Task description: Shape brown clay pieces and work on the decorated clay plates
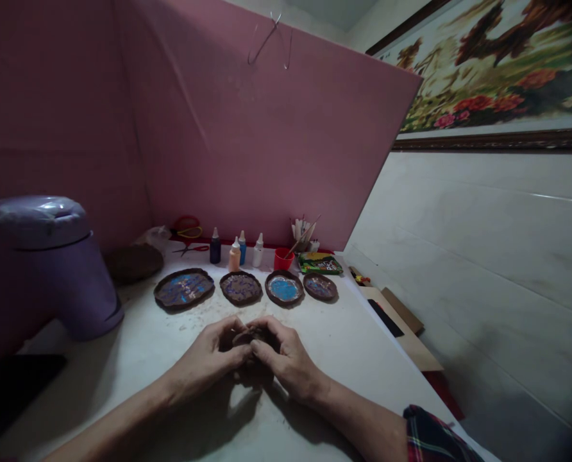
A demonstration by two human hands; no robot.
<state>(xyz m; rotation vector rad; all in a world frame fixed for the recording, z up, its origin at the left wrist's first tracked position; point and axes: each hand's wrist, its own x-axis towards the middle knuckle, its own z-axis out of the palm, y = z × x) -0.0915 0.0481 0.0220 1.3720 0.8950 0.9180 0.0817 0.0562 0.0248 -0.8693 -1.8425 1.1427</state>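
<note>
A lump of brown clay (251,373) is between my two hands, just above the white table near its middle. My left hand (221,346) curls round its left side, thumb and fingers pressing it. From the other side my right hand (283,356) grips the same lump, thumb on top. Much of the clay is hidden by the fingers. Beyond the hands lie several brown clay dishes in a row: a large one with blue and purple marks (184,289), a speckled one (240,289), one with a bright blue centre (285,288) and a smaller one (320,287).
Behind the dishes stand paint bottles (235,255), a red cup (283,258) with a brush, and a green box (320,264). Scissors (194,248) lie at the back left. A purple bin (79,282) and a dark clay slab (134,262) are at left.
</note>
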